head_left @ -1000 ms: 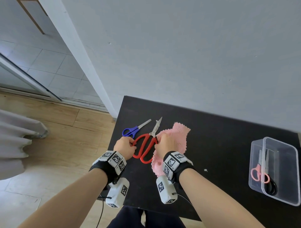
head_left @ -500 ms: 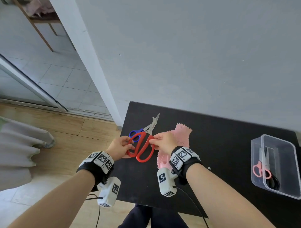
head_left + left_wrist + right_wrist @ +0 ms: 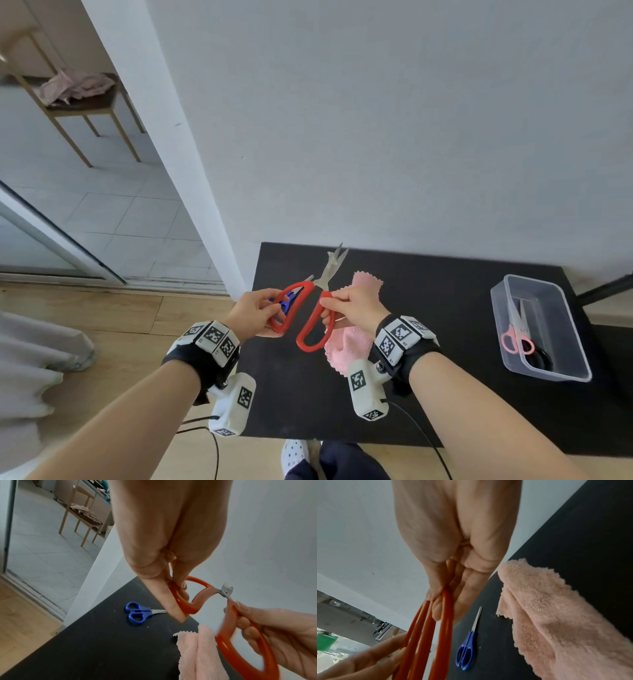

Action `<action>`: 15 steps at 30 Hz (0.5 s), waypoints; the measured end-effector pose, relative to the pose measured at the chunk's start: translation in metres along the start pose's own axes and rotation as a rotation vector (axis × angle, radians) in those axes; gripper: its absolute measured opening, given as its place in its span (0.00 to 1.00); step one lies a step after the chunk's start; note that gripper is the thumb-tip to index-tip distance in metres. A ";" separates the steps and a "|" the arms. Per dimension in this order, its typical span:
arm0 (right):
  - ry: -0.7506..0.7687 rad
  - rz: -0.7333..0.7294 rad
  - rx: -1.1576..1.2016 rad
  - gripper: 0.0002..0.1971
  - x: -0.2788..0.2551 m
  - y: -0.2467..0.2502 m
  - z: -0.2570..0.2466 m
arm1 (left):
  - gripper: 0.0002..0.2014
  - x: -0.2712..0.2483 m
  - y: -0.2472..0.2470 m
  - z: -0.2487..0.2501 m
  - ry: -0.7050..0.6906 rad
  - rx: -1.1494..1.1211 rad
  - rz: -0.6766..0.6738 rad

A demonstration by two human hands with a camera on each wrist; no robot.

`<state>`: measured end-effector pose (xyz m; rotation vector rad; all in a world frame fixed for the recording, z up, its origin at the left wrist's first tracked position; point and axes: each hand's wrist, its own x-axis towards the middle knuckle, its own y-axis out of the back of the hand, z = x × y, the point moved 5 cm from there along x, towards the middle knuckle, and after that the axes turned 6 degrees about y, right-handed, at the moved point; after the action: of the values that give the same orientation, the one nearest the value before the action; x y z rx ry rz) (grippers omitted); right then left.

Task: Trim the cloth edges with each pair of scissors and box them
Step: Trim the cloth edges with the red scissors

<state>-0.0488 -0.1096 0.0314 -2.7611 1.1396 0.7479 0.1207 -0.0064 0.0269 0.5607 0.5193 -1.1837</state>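
Note:
The red-handled scissors (image 3: 328, 272) are held above the black table (image 3: 445, 342), blades pointing away and slightly parted. My left hand (image 3: 277, 301) pinches the left handle loop (image 3: 197, 601). My right hand (image 3: 329, 301) has its fingers curled round the right loop (image 3: 423, 635). The pink cloth (image 3: 368, 282) lies crumpled on the table under my right hand. The small blue scissors (image 3: 137, 613) lie shut on the table near its left edge, mostly hidden behind the red handle in the head view.
A clear plastic box (image 3: 579, 346) stands at the table's right side and holds pink-handled scissors (image 3: 513, 339) and a black-handled pair (image 3: 537, 356). The wall runs along the table's far edge. A wooden floor lies to the left.
Both hands have lifted the red scissors off the table and pulled the handle loops apart, so the blades have opened a little. The cloth and the blue scissors stayed put.

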 end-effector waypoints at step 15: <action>0.050 -0.022 0.042 0.09 -0.027 0.022 -0.025 | 0.08 0.008 0.014 0.042 0.073 -0.515 0.153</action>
<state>-0.0696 -0.1141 0.0680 -2.7684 1.1176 0.6485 0.1395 -0.0356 0.0555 0.1947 0.7980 -0.8412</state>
